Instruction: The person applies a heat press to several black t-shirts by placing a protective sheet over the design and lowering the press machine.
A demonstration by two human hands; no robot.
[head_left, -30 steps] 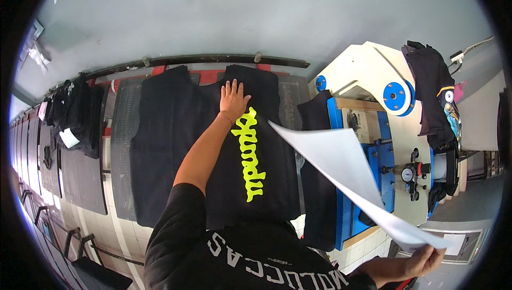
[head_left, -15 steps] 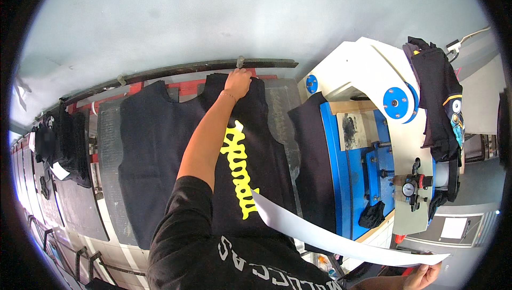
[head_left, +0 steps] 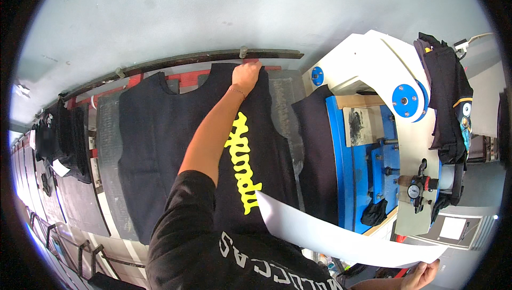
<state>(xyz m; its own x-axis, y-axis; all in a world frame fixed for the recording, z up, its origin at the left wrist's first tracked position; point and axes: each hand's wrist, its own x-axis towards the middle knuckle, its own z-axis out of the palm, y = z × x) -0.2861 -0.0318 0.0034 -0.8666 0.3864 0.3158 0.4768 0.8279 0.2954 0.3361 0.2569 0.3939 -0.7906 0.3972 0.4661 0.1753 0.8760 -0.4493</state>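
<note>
1) Our left hand (head_left: 247,78) rests at the upper edge of the black garment piece (head_left: 152,146), fingers curled in; we cannot tell whether they pinch the cloth or only press it
2) Our right hand (head_left: 424,275), low at the right, pinches a corner of the white sheet (head_left: 341,235) between thumb and fingers
3) The garment piece lies spread on the grey board (head_left: 285,98), its yellow print (head_left: 242,162) face up; the sheet's free tip overlaps the print's lower end in view, though contact is unclear
4) We do well to draw the shoulder edge gently and evenly, so no crease crosses the print; a light pinch spares the sheet from bending
</note>
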